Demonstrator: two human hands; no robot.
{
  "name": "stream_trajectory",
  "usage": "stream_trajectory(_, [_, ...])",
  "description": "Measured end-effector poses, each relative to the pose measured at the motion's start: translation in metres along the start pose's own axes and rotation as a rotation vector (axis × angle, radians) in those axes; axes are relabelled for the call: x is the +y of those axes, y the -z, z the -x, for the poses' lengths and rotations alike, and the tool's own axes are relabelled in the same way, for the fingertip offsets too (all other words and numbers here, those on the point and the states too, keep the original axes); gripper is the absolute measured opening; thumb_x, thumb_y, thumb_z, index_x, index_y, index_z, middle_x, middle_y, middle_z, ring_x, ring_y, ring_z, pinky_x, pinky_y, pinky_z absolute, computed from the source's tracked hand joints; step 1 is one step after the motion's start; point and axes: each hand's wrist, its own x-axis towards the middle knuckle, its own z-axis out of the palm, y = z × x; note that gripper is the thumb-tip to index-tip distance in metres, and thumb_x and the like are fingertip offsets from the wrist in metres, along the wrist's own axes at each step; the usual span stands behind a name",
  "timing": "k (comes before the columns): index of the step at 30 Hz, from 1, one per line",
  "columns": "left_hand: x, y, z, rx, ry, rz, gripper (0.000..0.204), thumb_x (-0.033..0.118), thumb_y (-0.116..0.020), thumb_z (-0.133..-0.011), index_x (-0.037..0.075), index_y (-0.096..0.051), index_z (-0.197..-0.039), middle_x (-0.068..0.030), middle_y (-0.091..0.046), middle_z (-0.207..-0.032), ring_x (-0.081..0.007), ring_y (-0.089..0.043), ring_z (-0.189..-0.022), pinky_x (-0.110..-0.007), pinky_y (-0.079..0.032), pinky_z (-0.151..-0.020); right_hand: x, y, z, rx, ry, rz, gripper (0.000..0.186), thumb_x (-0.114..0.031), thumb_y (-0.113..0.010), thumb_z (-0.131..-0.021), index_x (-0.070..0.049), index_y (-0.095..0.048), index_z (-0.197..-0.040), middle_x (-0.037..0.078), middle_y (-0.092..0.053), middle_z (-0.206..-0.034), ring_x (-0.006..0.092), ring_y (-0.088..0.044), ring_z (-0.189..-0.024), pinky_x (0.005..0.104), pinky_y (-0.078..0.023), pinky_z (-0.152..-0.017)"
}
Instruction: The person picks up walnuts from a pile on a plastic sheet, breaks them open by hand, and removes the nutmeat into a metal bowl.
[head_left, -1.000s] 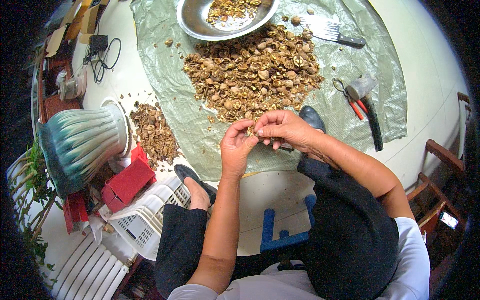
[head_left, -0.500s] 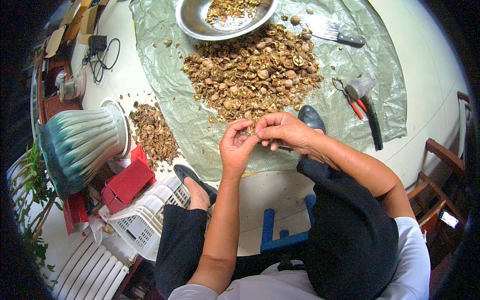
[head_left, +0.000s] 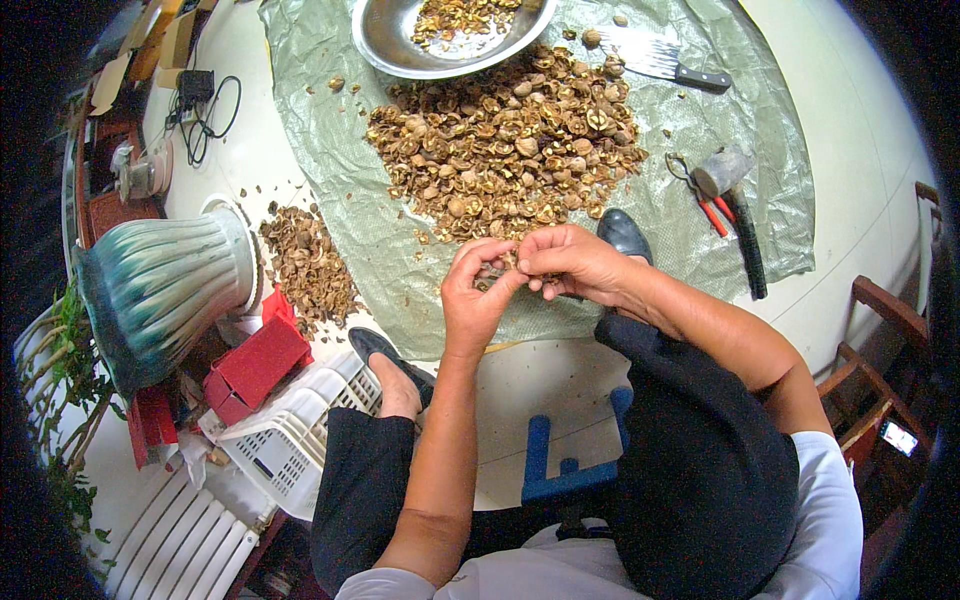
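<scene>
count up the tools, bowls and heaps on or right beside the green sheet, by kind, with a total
Hammer: 1
Pliers: 1
Flat-bladed tool: 1
Bowl: 1
Heaps: 2
Total: 6

Left hand (head_left: 476, 288): curled | right hand (head_left: 572, 264): pinching | hands close together | forearms (head_left: 445, 440) bare, converging

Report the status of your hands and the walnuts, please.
Left hand, right hand: together on walnut piece. Walnut heap just ahead. Hammer, red-handled pliers off to the right.
</scene>
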Motion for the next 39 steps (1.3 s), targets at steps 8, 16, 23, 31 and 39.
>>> stream_trajectory(8, [-0.015, 0.0, 0.009, -0.067, 0.454, 1.041, 0.043, 0.037, -0.043, -0.088, -0.002, -0.05, -0.105, -0.0047, -0.054, -0.085, -0.0111, -0.047, -0.072, -0.021, -0.039, -0.064, -0.016, -0.012, 0.002, 0.163, 0.21, 0.318, 0.009, -0.012, -0.059, -0.078, -0.004, -0.056, -0.078, -0.001, -0.053, -0.066, 0.0041, -0.049, -0.058, 0.0195, -0.043, -0.051])
stream_trajectory(16, [-0.014, -0.002, 0.01, -0.006, 0.483, 1.008, 0.037, 0.034, -0.045, -0.089, 0.0, -0.05, -0.103, -0.0039, -0.055, -0.089, -0.0104, -0.047, -0.073, -0.022, -0.04, -0.065, -0.017, -0.025, -0.001, 0.366, 0.773, 0.952, 0.011, -0.014, -0.061, -0.072, -0.005, -0.061, -0.078, 0.009, -0.059, -0.071, 0.0214, -0.058, -0.065, 0.0309, -0.047, -0.06])
stream_trajectory(23, [-0.009, -0.006, 0.008, -0.028, 0.475, 0.847, 0.032, 0.031, -0.047, -0.088, 0.001, -0.052, -0.1, -0.001, -0.054, -0.085, -0.0076, -0.047, -0.07, -0.019, -0.039, -0.062, -0.014, -0.022, -0.002, 0.385, 0.754, 1.074, 0.01, -0.012, -0.06, -0.07, -0.007, -0.062, -0.078, 0.01, -0.058, -0.074, 0.0243, -0.058, -0.068, 0.0329, -0.047, -0.06])
stream_trajectory(31, [-0.007, -0.005, 0.008, -0.032, 0.486, 0.748, 0.033, 0.033, -0.048, -0.088, 0.002, -0.053, -0.097, 0.0006, -0.053, -0.08, -0.0061, -0.046, -0.068, -0.018, -0.038, -0.061, -0.017, -0.023, 0.0, 0.353, 0.767, 1.203, 0.011, -0.014, -0.06, -0.069, -0.007, -0.063, -0.077, 0.01, -0.058, -0.074, 0.0271, -0.057, -0.071, 0.0349, -0.047, -0.061])
stream_trajectory(39, [-0.006, -0.005, 0.008, -0.023, 0.536, 0.738, 0.031, 0.033, -0.049, -0.087, 0.003, -0.054, -0.093, 0.0015, -0.052, -0.076, -0.0059, -0.046, -0.067, -0.018, -0.037, -0.06, -0.015, -0.02, -0.001, 0.341, 0.759, 1.241, 0.01, -0.011, -0.062, -0.068, -0.006, -0.063, -0.077, 0.009, -0.058, -0.073, 0.026, -0.057, -0.069, 0.0331, -0.047, -0.06])
